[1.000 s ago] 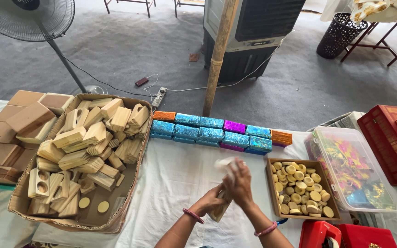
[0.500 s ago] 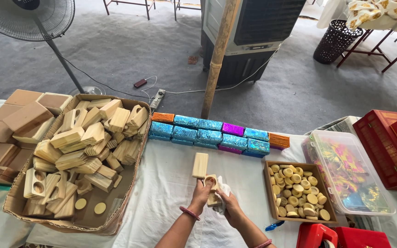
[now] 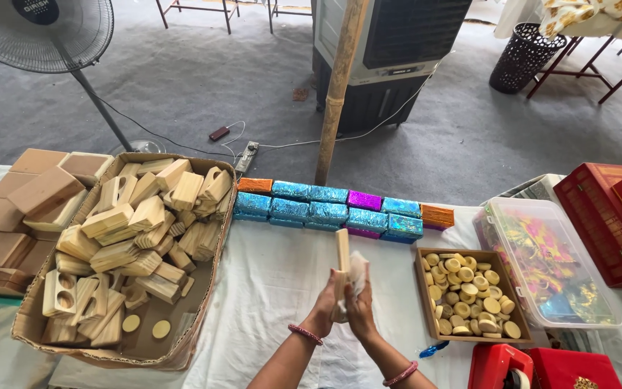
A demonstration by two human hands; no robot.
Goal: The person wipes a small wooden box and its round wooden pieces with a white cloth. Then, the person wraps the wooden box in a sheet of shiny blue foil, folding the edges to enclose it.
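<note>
Over the white tablecloth (image 3: pixel 268 288), my left hand (image 3: pixel 327 306) grips a pale wooden block (image 3: pixel 342 253) that stands upright on its narrow edge. My right hand (image 3: pixel 359 310) presses a small white cloth (image 3: pixel 358 272) against the block's right side. Both wrists wear beaded bracelets. A cardboard box (image 3: pixel 203 317) heaped with similar wooden blocks sits to the left. A small brown tray (image 3: pixel 421 288) of round wooden discs lies just right of my hands.
Foil-wrapped bricks (image 3: pixel 340 209) in blue, purple and orange line the table's far edge. A clear lidded tub (image 3: pixel 541 259) and red boxes (image 3: pixel 606 223) stand at right, flat brown boxes (image 3: pixel 16 209) at far left. A fan (image 3: pixel 37 29), a pole (image 3: pixel 336 86) and a cooler stand beyond.
My hands lifted the wooden block and turned it from face-on to edge-on, and the cloth now rubs its side. The view shifted slightly.
</note>
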